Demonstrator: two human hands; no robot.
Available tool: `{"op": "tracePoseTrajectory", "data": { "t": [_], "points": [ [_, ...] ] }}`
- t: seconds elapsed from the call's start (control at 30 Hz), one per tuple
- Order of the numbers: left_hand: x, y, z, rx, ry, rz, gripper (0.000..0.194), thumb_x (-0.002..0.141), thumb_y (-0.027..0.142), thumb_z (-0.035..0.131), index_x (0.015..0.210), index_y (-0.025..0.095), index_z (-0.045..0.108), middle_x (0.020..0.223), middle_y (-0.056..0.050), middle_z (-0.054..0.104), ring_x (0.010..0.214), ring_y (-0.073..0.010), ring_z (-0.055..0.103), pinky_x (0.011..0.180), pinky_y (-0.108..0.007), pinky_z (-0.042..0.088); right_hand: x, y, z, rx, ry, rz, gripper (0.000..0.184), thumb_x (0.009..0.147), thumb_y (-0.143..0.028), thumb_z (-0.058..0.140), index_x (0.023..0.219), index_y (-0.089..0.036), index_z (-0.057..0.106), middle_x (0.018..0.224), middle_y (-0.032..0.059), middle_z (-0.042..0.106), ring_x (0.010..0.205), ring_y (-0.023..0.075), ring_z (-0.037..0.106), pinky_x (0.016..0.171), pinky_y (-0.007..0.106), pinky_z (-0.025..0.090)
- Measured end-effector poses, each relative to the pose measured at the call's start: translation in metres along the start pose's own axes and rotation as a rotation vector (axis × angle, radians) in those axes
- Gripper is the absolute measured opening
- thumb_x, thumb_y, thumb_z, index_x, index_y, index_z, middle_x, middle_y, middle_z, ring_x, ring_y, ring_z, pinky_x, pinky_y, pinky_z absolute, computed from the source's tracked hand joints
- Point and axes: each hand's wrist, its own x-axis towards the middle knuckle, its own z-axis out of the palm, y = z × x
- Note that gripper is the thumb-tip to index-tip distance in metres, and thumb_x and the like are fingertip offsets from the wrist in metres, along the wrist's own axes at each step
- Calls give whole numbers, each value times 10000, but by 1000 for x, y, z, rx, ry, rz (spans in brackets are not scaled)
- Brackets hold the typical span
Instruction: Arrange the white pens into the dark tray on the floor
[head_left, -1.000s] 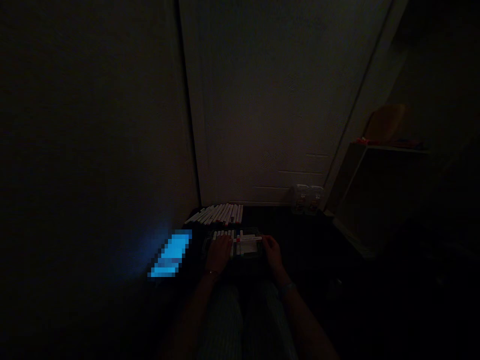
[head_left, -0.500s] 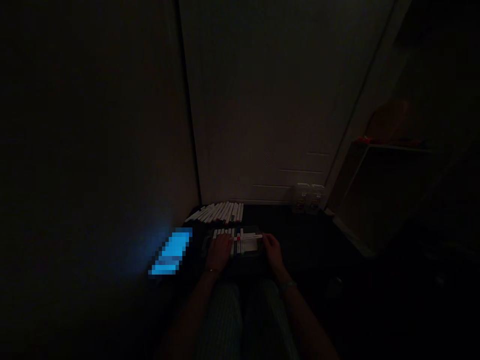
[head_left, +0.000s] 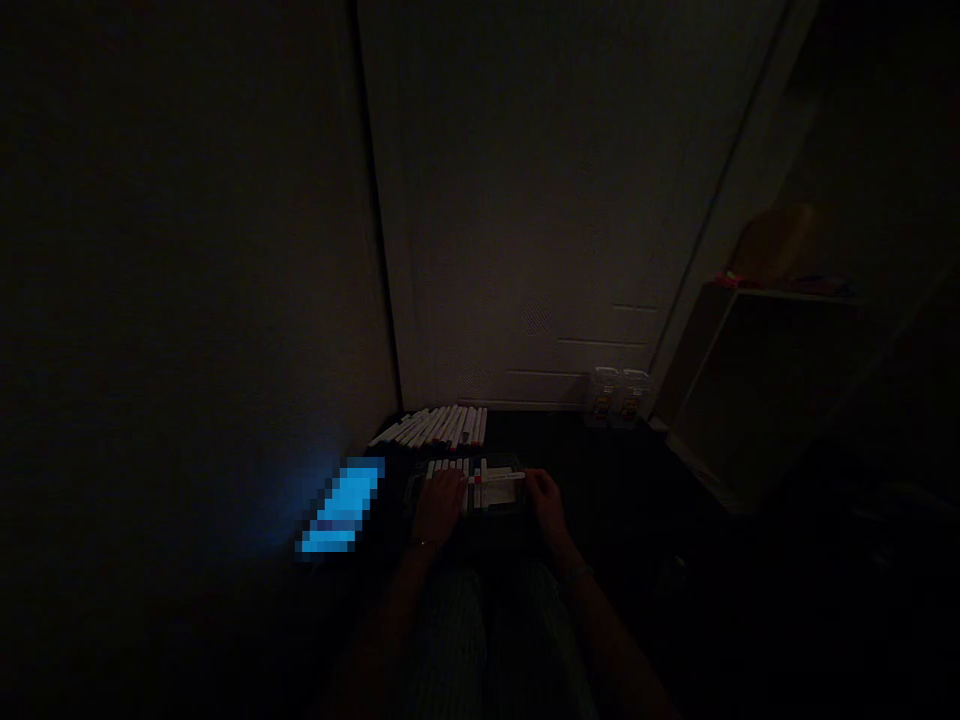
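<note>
A white marker (head_left: 501,476) with a red band near its left end lies level across an open clear case (head_left: 517,507). My right hand (head_left: 545,499) pinches the right end of this marker, with the fingers closed. At its left end is my left hand (head_left: 441,500), the fingertips closed about that end as far as the dark picture shows. Beneath and beside my left hand, several white markers (head_left: 447,465) stand side by side in the left part of the case. The left palm covers some of them.
Behind the case, several white markers (head_left: 439,426) lie fanned out on the dark surface. A glowing, pixelated screen (head_left: 343,507) is at the left. Two clear containers (head_left: 616,398) stand by the wall at the back right. A shelf unit (head_left: 795,292) rises at the right.
Both hands stay almost in place, with the marker between them. The marker has shifted very slightly at most, and the picture is a little darker around my arms.
</note>
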Motion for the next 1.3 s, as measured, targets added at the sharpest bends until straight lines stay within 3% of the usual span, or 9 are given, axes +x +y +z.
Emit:
{"op": "tracePoseTrajectory", "data": {
  "t": [0.8,1.3],
  "points": [
    [-2,1,3,-4,5,-21,313,904,262,282,1004,170,564,1043,-90,604,1008,-207,517,868,-375,388,1,8,-1,-52,17,-27,315,765,-477,512,816,-185,618,782,18,640,753,163,564,675,244,429],
    [2,7,-9,-28,-5,-38,294,908,271,282,943,179,559,957,-75,607,919,-193,524,794,-347,393,1,8,-2,-65,16,-35,296,772,-458,512,840,-190,618,830,20,643,800,168,563,725,259,427]
  ]
}}
